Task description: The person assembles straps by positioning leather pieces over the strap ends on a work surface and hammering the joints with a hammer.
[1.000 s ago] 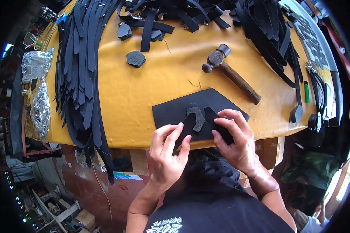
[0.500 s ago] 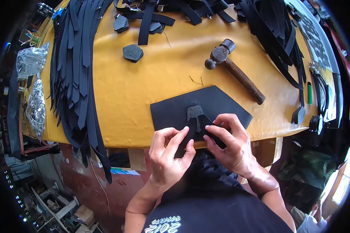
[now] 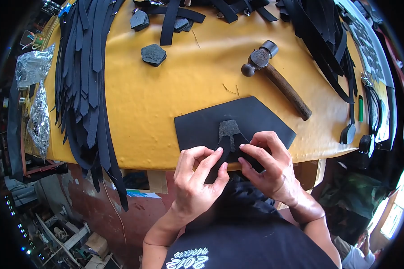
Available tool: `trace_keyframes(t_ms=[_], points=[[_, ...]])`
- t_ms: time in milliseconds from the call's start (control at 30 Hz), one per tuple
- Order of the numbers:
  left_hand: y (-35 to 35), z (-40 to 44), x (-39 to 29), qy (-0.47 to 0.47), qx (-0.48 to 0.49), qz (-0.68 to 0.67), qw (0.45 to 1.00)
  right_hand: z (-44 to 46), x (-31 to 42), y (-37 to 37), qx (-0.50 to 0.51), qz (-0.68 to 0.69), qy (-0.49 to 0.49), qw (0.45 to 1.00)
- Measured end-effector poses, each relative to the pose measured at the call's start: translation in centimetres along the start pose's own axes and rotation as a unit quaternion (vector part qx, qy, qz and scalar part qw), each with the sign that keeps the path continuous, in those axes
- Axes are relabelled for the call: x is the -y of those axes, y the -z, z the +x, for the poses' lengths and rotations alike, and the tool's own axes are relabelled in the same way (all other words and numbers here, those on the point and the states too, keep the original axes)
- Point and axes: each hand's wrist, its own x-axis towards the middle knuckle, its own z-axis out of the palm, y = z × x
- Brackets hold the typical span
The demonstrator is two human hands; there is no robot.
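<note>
A small black strap piece with a rough grey face (image 3: 229,128) lies at the near edge of a larger black sheet (image 3: 211,120). Its two sides are folded inward, leaving a narrow grey gap between the folds. My left hand (image 3: 196,177) pinches the left fold between thumb and fingers. On the other side, my right hand (image 3: 270,166) presses the right fold in the same way. The near end of the piece is partly hidden by my fingers. Beyond my right hand lies a ball-peen hammer (image 3: 278,78) with a wooden handle.
Long black straps (image 3: 83,76) hang over the table's left side, and more straps (image 3: 323,40) lie at the right. Stacked dark pentagonal pieces (image 3: 153,54) sit on the yellow table cover (image 3: 134,107). Clear plastic bags (image 3: 39,112) are at the left edge. A person (image 3: 361,255) is at lower right.
The camera view has shifted slightly. Both hands keep pinching the folded sides of the strap piece in almost the same place.
</note>
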Motion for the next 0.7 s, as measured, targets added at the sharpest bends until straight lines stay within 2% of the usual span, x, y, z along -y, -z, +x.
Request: trace_keyframes(t_ms=[700], points=[[-0.42, -0.13, -0.14, 0.011, 0.007, 0.002, 1.000, 0.30, -0.57, 0.22, 0.029, -0.006, 0.022, 0.999]])
